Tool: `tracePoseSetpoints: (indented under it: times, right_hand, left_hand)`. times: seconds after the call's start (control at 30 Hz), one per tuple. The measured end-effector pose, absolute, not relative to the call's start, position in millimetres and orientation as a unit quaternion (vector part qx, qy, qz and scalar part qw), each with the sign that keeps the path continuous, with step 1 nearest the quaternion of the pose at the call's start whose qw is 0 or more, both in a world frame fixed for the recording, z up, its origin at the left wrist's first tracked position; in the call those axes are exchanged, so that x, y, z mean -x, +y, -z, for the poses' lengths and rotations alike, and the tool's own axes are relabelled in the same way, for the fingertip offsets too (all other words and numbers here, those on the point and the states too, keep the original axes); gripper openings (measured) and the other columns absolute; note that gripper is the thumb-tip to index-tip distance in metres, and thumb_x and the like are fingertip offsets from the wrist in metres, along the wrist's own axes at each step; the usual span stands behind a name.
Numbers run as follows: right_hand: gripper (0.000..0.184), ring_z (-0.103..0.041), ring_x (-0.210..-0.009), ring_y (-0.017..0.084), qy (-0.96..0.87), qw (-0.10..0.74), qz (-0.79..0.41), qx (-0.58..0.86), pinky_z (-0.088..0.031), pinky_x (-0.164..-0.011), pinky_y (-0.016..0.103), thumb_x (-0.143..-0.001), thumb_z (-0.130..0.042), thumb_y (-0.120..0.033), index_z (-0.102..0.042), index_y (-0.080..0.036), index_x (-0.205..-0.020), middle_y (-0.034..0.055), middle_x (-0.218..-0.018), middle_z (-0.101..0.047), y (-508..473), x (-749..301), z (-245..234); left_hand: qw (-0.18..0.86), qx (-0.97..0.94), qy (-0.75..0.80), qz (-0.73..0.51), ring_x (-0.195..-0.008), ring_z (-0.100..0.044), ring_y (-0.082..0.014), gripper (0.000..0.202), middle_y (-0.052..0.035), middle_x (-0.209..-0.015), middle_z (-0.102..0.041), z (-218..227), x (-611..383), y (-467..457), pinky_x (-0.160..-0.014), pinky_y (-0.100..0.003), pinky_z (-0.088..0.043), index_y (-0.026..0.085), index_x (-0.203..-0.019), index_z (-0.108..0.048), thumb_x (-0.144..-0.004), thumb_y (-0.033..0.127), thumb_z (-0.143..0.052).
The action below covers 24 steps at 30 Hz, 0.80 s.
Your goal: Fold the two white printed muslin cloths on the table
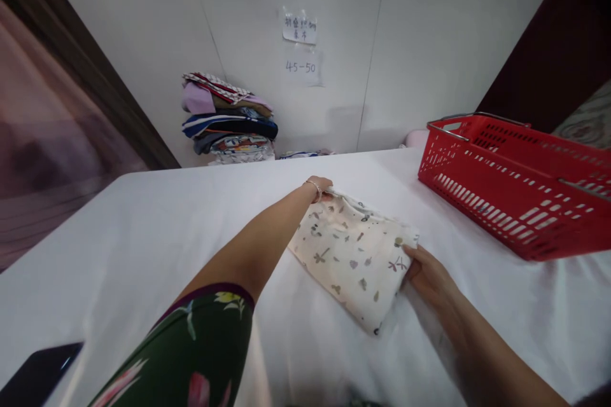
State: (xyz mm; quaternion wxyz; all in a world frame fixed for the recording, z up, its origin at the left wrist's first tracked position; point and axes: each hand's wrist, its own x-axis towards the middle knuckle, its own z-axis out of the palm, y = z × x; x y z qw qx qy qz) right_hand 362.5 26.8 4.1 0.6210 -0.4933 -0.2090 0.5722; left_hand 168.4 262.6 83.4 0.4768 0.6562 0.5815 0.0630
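A folded cream cloth with small printed leaves and flowers lies on the white table. My left hand reaches out to the cloth's far corner, fingers curled over its edge. My right hand pinches the cloth's near right corner. A bracelet sits on my left wrist.
A red plastic basket with metal handles stands on the table at the right. A stack of folded clothes rests against the back wall at the table's far edge. A dark flat object lies at the near left corner. Paper notes hang on the wall.
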Motion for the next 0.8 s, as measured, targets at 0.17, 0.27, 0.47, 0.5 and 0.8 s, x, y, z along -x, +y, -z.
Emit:
tracePoseSetpoints:
  times: [0.17, 0.27, 0.47, 0.5, 0.8]
  right_hand:
    - [0.03, -0.067, -0.077, 0.02, -0.234, 0.616, -0.56, 0.502, -0.055, -0.067, 0.032, -0.07, -0.068, -0.026, -0.064, -0.021, -0.099, 0.0026, -0.094, -0.07, 24, -358, -20]
    - [0.032, -0.066, -0.077, 0.021, -0.25, 0.617, -0.549, 0.505, -0.054, -0.066, 0.032, -0.067, -0.07, -0.029, -0.065, -0.02, -0.097, 0.004, -0.094, -0.07, 19, -349, -39]
    - [0.029, -0.064, -0.081, 0.019, -0.363, 0.581, -0.529, 0.501, -0.052, -0.067, 0.028, -0.066, -0.073, -0.028, -0.067, -0.021, -0.094, 0.005, -0.095, -0.07, -20, -301, -74]
    - [0.029, -0.064, -0.082, 0.019, -0.407, 0.549, -0.535, 0.497, -0.051, -0.069, 0.029, -0.067, -0.072, -0.028, -0.067, -0.022, -0.095, 0.0044, -0.094, -0.07, -28, -289, -78]
    - [0.044, -0.061, -0.08, 0.012, -0.746, 0.189, -0.547, 0.33, -0.045, -0.072, 0.021, -0.071, -0.046, -0.005, -0.066, -0.025, -0.104, -0.0038, -0.092, -0.068, -67, -162, -72]
  left_hand:
    - [0.514, -0.595, 0.607, -0.119, -0.064, -0.062, -0.0155, 0.02, -0.0067, -0.065, -0.062, -93, -152, 255, -0.054, -0.022, -0.045, 0.012, -0.092, -0.064, -0.082, 0.027, -0.054]
    - [0.535, -0.569, 0.606, -0.153, -0.056, -0.06, -0.0126, 0.022, -0.0038, -0.057, -0.06, -110, -130, 242, -0.051, -0.019, -0.043, 0.012, -0.094, -0.063, -0.083, 0.026, -0.052]
    - [0.574, -0.556, 0.547, -0.25, -0.05, -0.056, -0.0095, 0.035, -0.0007, -0.06, -0.06, -144, -30, 190, -0.047, -0.017, -0.04, 0.016, -0.104, -0.061, -0.071, 0.028, -0.064]
    - [0.572, -0.558, 0.542, -0.261, -0.048, -0.055, -0.0096, 0.04, 0.0003, -0.058, -0.058, -146, -8, 179, -0.045, -0.017, -0.04, 0.017, -0.106, -0.06, -0.068, 0.027, -0.065]
    - [0.53, -0.502, 0.671, -0.134, -0.045, -0.051, -0.0133, 0.056, -0.0012, -0.056, -0.059, -87, 141, 85, -0.044, -0.023, -0.041, 0.015, -0.102, -0.063, -0.049, 0.029, -0.074]
